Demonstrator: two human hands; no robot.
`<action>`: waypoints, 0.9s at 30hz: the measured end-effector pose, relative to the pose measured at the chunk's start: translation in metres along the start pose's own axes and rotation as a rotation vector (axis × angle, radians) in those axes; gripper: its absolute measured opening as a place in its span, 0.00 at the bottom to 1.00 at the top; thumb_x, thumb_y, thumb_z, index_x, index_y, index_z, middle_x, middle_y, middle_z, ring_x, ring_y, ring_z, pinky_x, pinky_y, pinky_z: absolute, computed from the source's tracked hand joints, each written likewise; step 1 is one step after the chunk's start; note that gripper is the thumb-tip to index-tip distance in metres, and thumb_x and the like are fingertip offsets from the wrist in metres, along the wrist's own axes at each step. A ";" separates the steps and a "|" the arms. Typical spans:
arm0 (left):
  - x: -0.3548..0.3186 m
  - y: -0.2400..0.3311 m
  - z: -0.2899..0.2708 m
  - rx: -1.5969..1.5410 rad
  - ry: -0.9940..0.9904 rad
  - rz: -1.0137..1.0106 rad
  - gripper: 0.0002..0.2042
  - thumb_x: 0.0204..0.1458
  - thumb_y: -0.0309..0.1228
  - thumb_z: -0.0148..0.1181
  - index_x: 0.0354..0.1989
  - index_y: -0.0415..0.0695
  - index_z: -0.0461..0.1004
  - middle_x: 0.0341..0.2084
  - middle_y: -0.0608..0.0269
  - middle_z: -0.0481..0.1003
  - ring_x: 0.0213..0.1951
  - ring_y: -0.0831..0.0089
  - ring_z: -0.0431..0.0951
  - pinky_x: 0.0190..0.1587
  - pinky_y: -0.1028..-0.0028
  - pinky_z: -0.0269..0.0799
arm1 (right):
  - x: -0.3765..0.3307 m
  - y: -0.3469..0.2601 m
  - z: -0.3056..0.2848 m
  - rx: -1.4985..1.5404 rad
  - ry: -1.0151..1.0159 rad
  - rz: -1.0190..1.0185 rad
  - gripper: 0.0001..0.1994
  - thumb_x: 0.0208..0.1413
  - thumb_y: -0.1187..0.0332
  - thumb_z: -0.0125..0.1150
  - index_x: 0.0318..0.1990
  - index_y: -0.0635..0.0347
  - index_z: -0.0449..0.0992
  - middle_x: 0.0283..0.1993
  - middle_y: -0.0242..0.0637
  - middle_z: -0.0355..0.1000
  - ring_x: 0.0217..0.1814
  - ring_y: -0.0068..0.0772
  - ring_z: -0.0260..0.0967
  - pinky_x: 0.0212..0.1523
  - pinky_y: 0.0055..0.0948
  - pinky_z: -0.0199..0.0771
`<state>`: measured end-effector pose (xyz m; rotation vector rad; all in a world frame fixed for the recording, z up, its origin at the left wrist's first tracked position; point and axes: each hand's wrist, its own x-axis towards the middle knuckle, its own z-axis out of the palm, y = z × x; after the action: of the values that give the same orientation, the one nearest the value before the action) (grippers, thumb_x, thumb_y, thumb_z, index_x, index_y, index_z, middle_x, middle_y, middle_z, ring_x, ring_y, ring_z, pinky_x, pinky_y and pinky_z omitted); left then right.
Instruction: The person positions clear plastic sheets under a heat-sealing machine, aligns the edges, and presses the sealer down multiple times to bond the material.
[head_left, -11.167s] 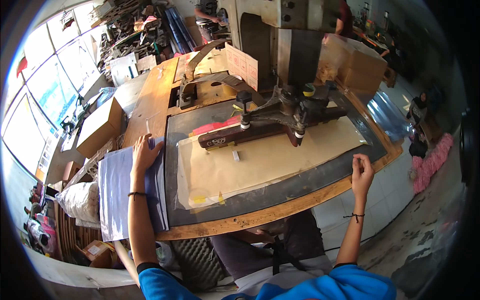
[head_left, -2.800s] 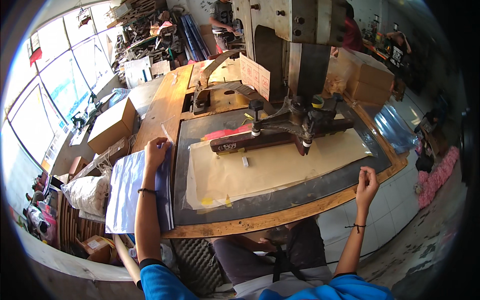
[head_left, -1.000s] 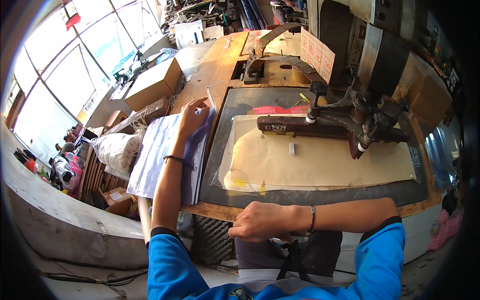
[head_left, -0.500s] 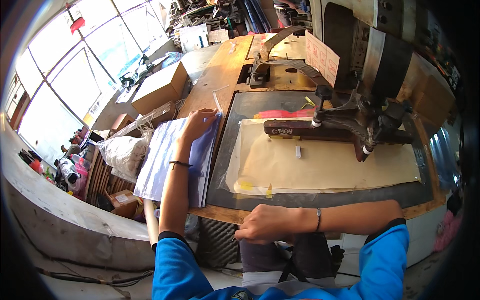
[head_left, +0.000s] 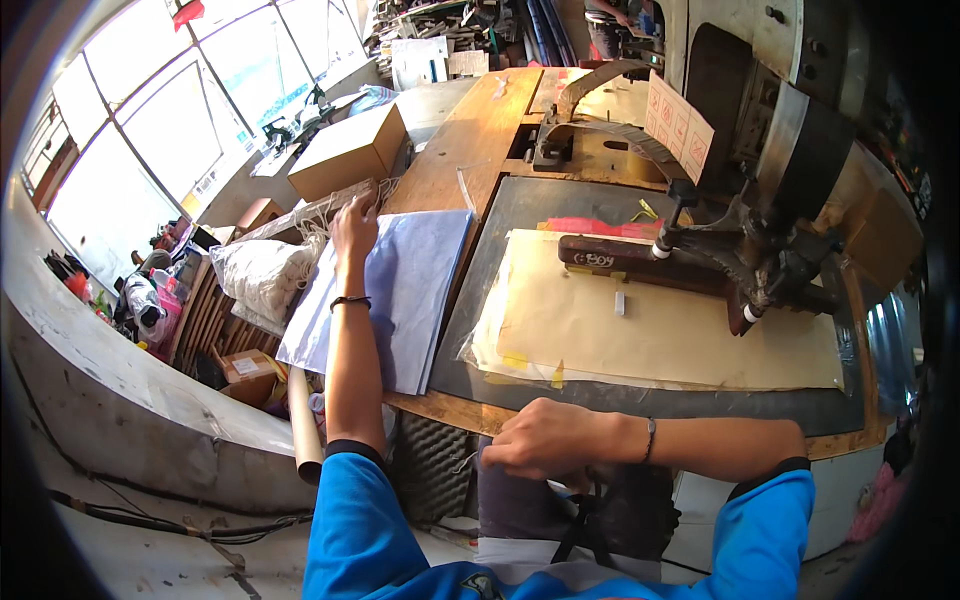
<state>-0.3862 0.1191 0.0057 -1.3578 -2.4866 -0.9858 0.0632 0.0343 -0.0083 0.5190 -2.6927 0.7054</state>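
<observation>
A stack of pale blue-white sheets (head_left: 420,290), thin and slightly shiny, lies along the left front of the worktable. Over its far left corner, my left hand (head_left: 354,228) has its fingers loosely apart and nothing visible in them. Close to my lap, just off the table's front edge, my right hand (head_left: 545,440) is closed with the knuckles up. A thin pale strand shows by its fingertips, but what they hold is mostly hidden. A tan sheet (head_left: 690,350) is spread on the dark press bed, under a heavy dark metal bar (head_left: 640,265).
The machine's clamp arm (head_left: 765,250) stands over the bed's right side. A small light block (head_left: 620,303) sits on the tan sheet. Left of the table are a bag of white cord (head_left: 265,275), a cardboard box (head_left: 350,150) and a cardboard tube (head_left: 304,425). Another person stands far back.
My left hand has moved left from the stack's far right corner to its far left one. My right hand stays closed near my lap. The whole view has shifted a little.
</observation>
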 end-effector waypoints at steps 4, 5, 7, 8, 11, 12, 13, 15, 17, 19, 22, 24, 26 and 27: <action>-0.001 -0.005 0.011 0.382 -0.031 -0.470 0.37 0.61 0.57 0.53 0.73 0.45 0.65 0.74 0.45 0.59 0.76 0.55 0.56 0.75 0.57 0.49 | -0.004 0.004 0.002 -0.057 -0.032 0.023 0.06 0.54 0.68 0.62 0.40 0.52 0.76 0.26 0.33 0.73 0.32 0.38 0.78 0.33 0.38 0.79; -0.001 -0.005 0.014 0.406 -0.033 -0.457 0.40 0.61 0.60 0.50 0.73 0.42 0.63 0.74 0.44 0.58 0.76 0.54 0.55 0.76 0.57 0.47 | -0.004 0.004 0.001 -0.045 -0.019 0.017 0.04 0.55 0.68 0.61 0.37 0.53 0.75 0.25 0.34 0.73 0.32 0.39 0.78 0.32 0.39 0.78; -0.001 -0.003 0.014 0.453 -0.036 -0.425 0.45 0.61 0.65 0.43 0.74 0.36 0.60 0.75 0.44 0.56 0.78 0.54 0.51 0.78 0.58 0.42 | -0.002 0.004 0.001 -0.024 0.013 0.009 0.03 0.55 0.68 0.58 0.32 0.56 0.72 0.24 0.37 0.74 0.31 0.43 0.79 0.29 0.42 0.76; 0.000 0.001 0.012 0.473 -0.054 -0.449 0.48 0.59 0.67 0.42 0.74 0.34 0.59 0.75 0.46 0.57 0.77 0.55 0.52 0.77 0.59 0.42 | -0.002 0.006 0.002 -0.033 0.016 0.017 0.03 0.54 0.68 0.58 0.32 0.55 0.72 0.24 0.37 0.75 0.31 0.43 0.79 0.28 0.42 0.76; 0.010 -0.002 0.004 0.500 -0.155 -0.461 0.47 0.58 0.68 0.45 0.71 0.36 0.65 0.73 0.50 0.62 0.76 0.55 0.57 0.75 0.60 0.50 | 0.000 0.006 0.007 -0.055 0.018 0.024 0.03 0.53 0.68 0.58 0.32 0.55 0.73 0.23 0.38 0.75 0.30 0.44 0.79 0.27 0.43 0.76; 0.011 -0.008 0.005 0.509 -0.104 -0.455 0.48 0.57 0.70 0.46 0.69 0.35 0.67 0.70 0.49 0.65 0.74 0.55 0.60 0.73 0.59 0.54 | 0.001 0.005 0.008 -0.056 0.020 0.021 0.03 0.53 0.68 0.58 0.33 0.55 0.74 0.23 0.38 0.75 0.30 0.44 0.79 0.27 0.42 0.76; 0.015 -0.013 0.011 0.509 -0.053 -0.443 0.48 0.56 0.71 0.47 0.67 0.35 0.68 0.68 0.48 0.68 0.71 0.54 0.64 0.71 0.58 0.57 | 0.001 0.005 0.006 -0.068 0.019 0.025 0.03 0.52 0.68 0.58 0.33 0.55 0.75 0.22 0.38 0.75 0.30 0.44 0.79 0.27 0.42 0.75; 0.015 -0.006 0.019 0.475 0.079 -0.490 0.51 0.53 0.76 0.47 0.64 0.34 0.70 0.65 0.45 0.71 0.69 0.54 0.67 0.69 0.56 0.61 | -0.002 0.004 -0.001 -0.046 -0.008 0.047 0.03 0.52 0.69 0.58 0.33 0.56 0.74 0.23 0.39 0.75 0.30 0.45 0.79 0.28 0.43 0.75; 0.015 -0.016 0.012 0.471 0.111 -0.432 0.51 0.50 0.76 0.52 0.62 0.34 0.72 0.61 0.44 0.73 0.65 0.52 0.71 0.66 0.56 0.66 | -0.001 0.001 0.000 0.005 -0.002 0.046 0.03 0.52 0.70 0.58 0.33 0.56 0.73 0.23 0.39 0.75 0.30 0.45 0.79 0.28 0.43 0.75; 0.016 -0.019 0.013 0.493 0.106 -0.395 0.48 0.50 0.73 0.56 0.59 0.36 0.74 0.58 0.46 0.76 0.62 0.52 0.74 0.63 0.58 0.70 | -0.001 0.001 0.002 0.015 0.000 0.050 0.03 0.52 0.70 0.58 0.33 0.56 0.73 0.23 0.39 0.75 0.31 0.44 0.79 0.29 0.43 0.75; 0.020 -0.023 0.010 0.453 0.046 -0.370 0.43 0.51 0.70 0.60 0.56 0.37 0.77 0.55 0.48 0.78 0.60 0.52 0.77 0.62 0.60 0.72 | -0.002 0.003 0.005 0.007 -0.014 0.052 0.03 0.52 0.70 0.58 0.34 0.56 0.73 0.23 0.39 0.74 0.30 0.44 0.79 0.28 0.43 0.75; 0.022 -0.026 0.009 0.467 0.030 -0.346 0.41 0.52 0.68 0.60 0.55 0.38 0.77 0.54 0.48 0.79 0.59 0.53 0.77 0.61 0.60 0.72 | -0.002 0.002 0.006 0.008 -0.021 0.053 0.03 0.52 0.70 0.58 0.33 0.56 0.73 0.23 0.39 0.74 0.30 0.44 0.79 0.28 0.43 0.75; 0.023 -0.022 0.012 0.465 0.040 -0.325 0.38 0.54 0.65 0.61 0.53 0.37 0.78 0.54 0.48 0.79 0.59 0.54 0.77 0.61 0.60 0.72 | -0.002 0.003 0.005 0.004 -0.006 0.051 0.03 0.51 0.70 0.58 0.33 0.56 0.73 0.23 0.39 0.74 0.30 0.44 0.79 0.28 0.43 0.75; 0.021 -0.022 0.014 0.479 0.073 -0.297 0.37 0.55 0.64 0.61 0.53 0.37 0.78 0.54 0.47 0.79 0.59 0.54 0.77 0.61 0.60 0.72 | -0.002 0.003 0.005 0.003 0.000 0.050 0.03 0.51 0.70 0.58 0.33 0.56 0.73 0.23 0.38 0.74 0.30 0.44 0.79 0.28 0.43 0.75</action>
<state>-0.4138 0.1341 -0.0066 -0.8122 -2.6759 -0.4175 0.0629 0.0348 -0.0144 0.4541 -2.7130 0.7225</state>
